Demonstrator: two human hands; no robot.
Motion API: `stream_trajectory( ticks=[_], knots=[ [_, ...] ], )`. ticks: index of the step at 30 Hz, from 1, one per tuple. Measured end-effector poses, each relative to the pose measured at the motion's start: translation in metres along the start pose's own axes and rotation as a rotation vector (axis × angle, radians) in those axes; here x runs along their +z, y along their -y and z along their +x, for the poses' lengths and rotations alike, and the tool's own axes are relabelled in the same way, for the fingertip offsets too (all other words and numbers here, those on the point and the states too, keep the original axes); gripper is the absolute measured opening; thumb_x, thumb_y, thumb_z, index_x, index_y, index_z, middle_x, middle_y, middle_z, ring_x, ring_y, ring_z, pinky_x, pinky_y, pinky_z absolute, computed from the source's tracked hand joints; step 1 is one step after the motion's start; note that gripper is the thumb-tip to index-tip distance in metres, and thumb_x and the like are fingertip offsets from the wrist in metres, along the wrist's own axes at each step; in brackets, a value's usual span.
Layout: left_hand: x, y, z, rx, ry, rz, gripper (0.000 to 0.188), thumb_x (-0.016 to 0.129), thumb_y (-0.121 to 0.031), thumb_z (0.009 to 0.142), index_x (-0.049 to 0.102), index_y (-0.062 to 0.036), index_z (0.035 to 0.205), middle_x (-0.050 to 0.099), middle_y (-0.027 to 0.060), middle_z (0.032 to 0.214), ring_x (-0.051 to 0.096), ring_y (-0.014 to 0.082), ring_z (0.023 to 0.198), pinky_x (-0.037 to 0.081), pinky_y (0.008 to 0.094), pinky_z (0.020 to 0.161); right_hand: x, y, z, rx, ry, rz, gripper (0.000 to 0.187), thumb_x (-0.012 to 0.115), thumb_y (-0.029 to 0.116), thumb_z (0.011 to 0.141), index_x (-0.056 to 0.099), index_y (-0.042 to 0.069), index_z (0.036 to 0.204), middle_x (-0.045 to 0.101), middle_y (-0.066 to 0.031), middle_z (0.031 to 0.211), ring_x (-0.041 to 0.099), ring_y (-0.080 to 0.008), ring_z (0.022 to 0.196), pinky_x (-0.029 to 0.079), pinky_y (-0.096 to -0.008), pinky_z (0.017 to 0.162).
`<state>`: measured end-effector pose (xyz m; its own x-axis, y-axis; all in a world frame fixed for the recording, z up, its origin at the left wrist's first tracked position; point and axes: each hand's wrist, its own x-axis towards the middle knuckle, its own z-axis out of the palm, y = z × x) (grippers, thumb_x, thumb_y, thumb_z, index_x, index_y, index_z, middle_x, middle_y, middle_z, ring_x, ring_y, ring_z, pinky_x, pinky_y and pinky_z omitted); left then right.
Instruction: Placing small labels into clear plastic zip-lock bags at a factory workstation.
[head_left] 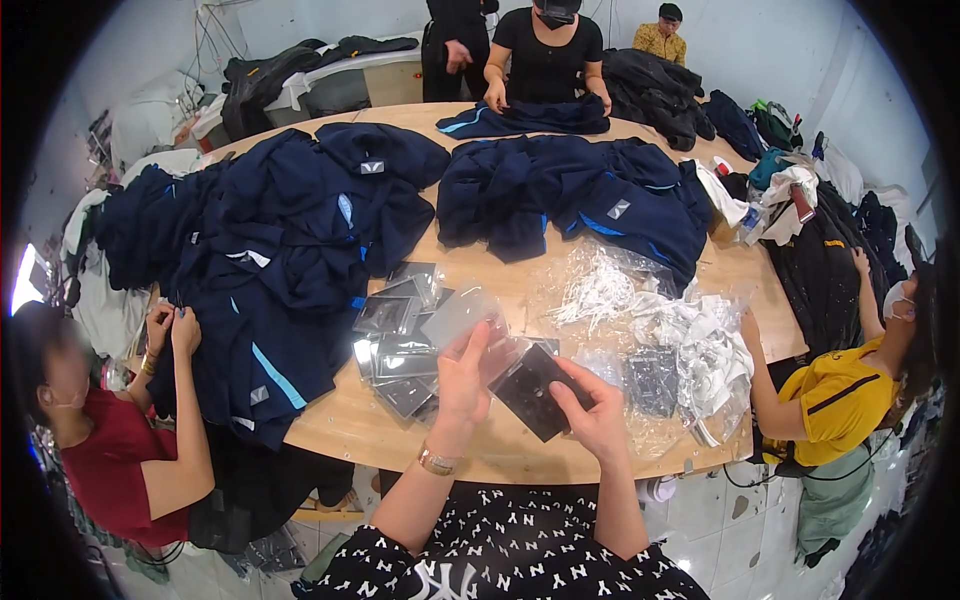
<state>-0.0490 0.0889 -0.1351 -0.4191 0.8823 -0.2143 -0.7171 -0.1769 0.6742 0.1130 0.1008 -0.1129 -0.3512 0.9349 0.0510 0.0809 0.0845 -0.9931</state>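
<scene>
Just above the near part of the table, my left hand (464,378) pinches a clear plastic sleeve (452,320) between thumb and fingers. To the right of it, my right hand (600,415) grips a flat black card (533,392), thumb on top. The card's left edge comes close to the plastic; whether they touch I cannot tell. Beside my left hand lies a loose pile of clear sleeves with dark flat pieces (404,368). Right of my right hand, white strings (597,290) and crumpled clear plastic with white pieces (712,350) are spread out.
Heaps of navy garments (290,215) cover the table's left side, with more navy garments (570,185) across the middle. Dark clothing (815,275) is piled at the right. A person in red sits left, one in yellow right; others are at the far side. The wooden tabletop (480,462) curves before me.
</scene>
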Motion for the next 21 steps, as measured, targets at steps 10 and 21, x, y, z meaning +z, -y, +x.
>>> stream_trajectory(
  ticks=[10,21],
  knots=[
    [0.016,-0.002,0.003,-0.025,0.1,-0.032,0.021,0.06,-0.016,0.083,0.057,-0.0033,0.1,0.061,0.0073,0.093,0.061,0.0184,0.085,0.052,0.0326,0.077,-0.003,0.0,0.006,-0.182,-0.078,-0.173,0.026,0.058,0.005,0.081,0.058,0.002,0.106,0.059,0.0005,0.063,0.048,-0.0018,0.049,0.036,-0.0178,0.043],
    [0.032,-0.01,0.009,-0.024,0.054,-0.03,0.019,0.064,-0.012,0.08,0.058,-0.0046,0.096,0.061,0.0044,0.089,0.06,0.0132,0.084,0.054,0.0293,0.071,-0.016,0.007,0.018,-0.069,0.079,-0.004,0.026,0.058,0.007,0.083,0.057,0.003,0.109,0.055,0.0007,0.059,0.047,-0.0027,0.044,0.034,-0.0177,0.035]
  ],
)
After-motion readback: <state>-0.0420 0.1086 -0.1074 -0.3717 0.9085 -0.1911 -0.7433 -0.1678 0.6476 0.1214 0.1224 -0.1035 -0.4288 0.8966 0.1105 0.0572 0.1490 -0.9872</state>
